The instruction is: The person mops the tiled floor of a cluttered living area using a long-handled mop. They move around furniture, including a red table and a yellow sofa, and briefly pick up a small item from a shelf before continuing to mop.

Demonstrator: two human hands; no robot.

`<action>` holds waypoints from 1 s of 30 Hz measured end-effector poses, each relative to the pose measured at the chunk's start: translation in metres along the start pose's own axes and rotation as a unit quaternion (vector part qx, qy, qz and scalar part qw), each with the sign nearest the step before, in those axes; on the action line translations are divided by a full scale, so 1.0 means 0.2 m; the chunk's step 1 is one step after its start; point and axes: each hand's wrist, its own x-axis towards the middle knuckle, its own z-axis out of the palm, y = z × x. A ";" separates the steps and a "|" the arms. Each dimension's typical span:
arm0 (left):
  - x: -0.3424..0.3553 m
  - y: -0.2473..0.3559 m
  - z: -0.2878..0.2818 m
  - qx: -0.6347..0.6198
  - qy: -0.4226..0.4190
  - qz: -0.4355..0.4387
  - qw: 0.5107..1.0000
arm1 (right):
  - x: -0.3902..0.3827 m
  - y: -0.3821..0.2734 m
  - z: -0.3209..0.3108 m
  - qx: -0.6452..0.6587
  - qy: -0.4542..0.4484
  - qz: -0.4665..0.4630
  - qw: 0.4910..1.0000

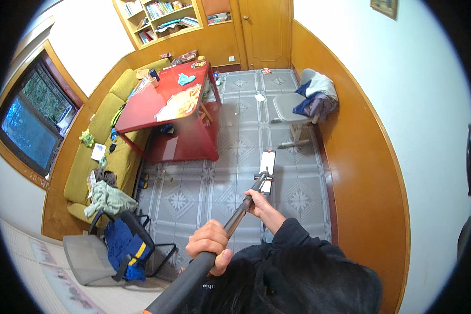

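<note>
My left hand point(208, 244) grips the dark upper end of a long pole point(234, 220), its fingers wrapped over it. Farther down the same pole, beyond it, my right hand point(259, 204) holds on with curled fingers, its dark sleeve reaching in from below. The pole runs away from me to a flat white mop head point(268, 160) that lies on the grey patterned tile floor point(239, 145), between the red table and a grey chair.
A red table point(141, 115) stands left of centre beside a cluttered yellow sofa point(78, 183). A grey chair point(288, 107) piled with clothes is against the right wood-panelled wall point(366, 209). A mesh chair point(86, 259) with blue fabric is at lower left, bookshelves point(157, 15) and a door point(264, 31) behind.
</note>
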 end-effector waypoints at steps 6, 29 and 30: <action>0.67 -1.22 -0.03 0.021 -0.012 0.009 1.000 | 1.05 -0.98 0.26 0.008 -0.048 -0.022 0.999; 3.25 -5.40 -0.21 -0.033 -0.082 -0.062 0.994 | 4.25 -4.71 1.02 -0.091 0.079 -0.120 0.985; 3.34 -5.52 -0.20 -0.016 -0.104 -0.089 0.990 | 4.32 -4.92 1.00 -0.112 0.087 -0.126 0.982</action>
